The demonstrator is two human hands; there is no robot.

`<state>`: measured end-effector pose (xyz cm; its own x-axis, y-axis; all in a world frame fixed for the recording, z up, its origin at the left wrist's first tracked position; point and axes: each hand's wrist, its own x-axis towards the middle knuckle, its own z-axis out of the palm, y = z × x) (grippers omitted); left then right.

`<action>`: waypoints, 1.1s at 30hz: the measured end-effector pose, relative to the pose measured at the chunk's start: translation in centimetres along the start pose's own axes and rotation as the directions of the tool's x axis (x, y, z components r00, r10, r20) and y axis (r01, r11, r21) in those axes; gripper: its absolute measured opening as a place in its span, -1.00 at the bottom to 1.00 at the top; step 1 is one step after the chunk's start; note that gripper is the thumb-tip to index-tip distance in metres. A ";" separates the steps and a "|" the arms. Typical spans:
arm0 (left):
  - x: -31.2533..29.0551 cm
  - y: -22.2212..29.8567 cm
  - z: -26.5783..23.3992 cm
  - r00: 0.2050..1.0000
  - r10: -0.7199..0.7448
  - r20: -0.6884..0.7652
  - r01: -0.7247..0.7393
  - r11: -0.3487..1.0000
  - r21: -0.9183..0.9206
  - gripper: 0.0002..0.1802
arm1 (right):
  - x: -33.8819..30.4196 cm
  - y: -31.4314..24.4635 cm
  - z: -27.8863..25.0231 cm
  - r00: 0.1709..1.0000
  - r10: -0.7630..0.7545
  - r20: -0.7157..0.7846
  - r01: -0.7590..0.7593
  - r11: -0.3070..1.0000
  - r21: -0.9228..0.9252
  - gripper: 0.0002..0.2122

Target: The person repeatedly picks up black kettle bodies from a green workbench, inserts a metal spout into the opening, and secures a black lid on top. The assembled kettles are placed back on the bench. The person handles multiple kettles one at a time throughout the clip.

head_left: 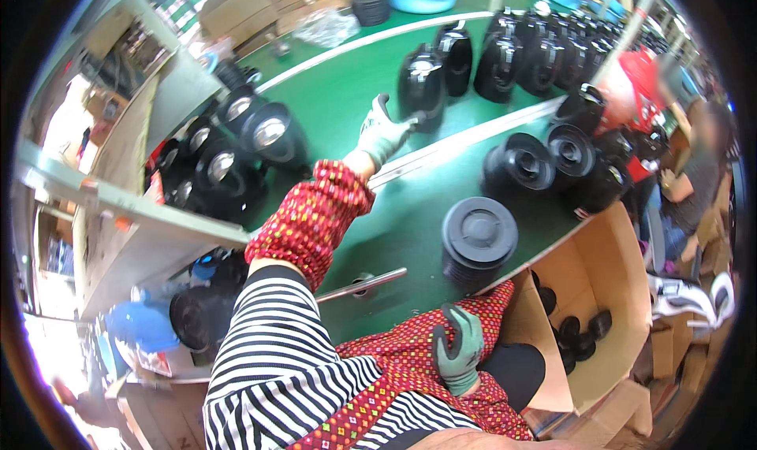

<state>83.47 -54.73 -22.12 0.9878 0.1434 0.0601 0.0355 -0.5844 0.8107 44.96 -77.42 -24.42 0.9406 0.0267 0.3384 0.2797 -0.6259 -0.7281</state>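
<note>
My left hand, in a pale green and grey work glove, reaches out over the green bench. Its thumb and fingers are apart, with the fingertips at the lower side of a glossy black rounded vessel; whether they touch it I cannot tell. My right hand, gloved the same way, is held low in front of my lap. Thumb and fingers stand apart there, and nothing shows between them. Ahead of it, a stack of dark grey round ribbed-edge caps stands on the bench.
Several black vessels stand in rows at the back right. More lie at left, showing silvery round ends. Black round parts sit at right. A cardboard box holds small black pieces. A metal rod lies at the front edge.
</note>
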 end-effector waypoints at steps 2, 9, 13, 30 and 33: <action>-4.9 -1.9 -4.7 0.884 0.404 -0.236 -0.286 0.866 0.411 0.16 | -0.1 -0.3 0.3 1.000 -0.010 -0.007 0.010 1.000 -0.010 -0.58; -7.7 -12.3 -20.0 0.931 0.088 -0.353 0.169 0.755 0.633 0.01 | -0.3 -0.9 0.7 0.995 -0.104 -0.002 0.103 0.994 -0.038 -0.64; -7.9 -14.0 -21.9 0.919 0.216 -0.331 0.013 0.820 0.572 -0.29 | -0.3 -1.0 0.7 0.993 -0.111 0.029 0.111 0.993 -0.025 -0.65; -33.6 10.2 -21.5 0.218 0.837 0.502 -0.927 0.338 -0.162 -0.46 | 6.3 -12.5 -10.5 0.752 0.080 0.654 -0.608 0.467 0.642 -0.43; -33.7 8.0 -20.3 0.584 0.748 0.316 -0.541 0.648 -0.535 -0.20 | 1.2 -10.9 -12.4 0.819 0.195 0.540 -0.574 0.254 0.779 -0.43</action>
<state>47.36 -48.05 -5.81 0.6509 -0.6056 0.4578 -0.5928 -0.0288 0.8048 40.71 -80.23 -8.70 0.9287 0.3206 -0.1866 -0.3188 0.4327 -0.8433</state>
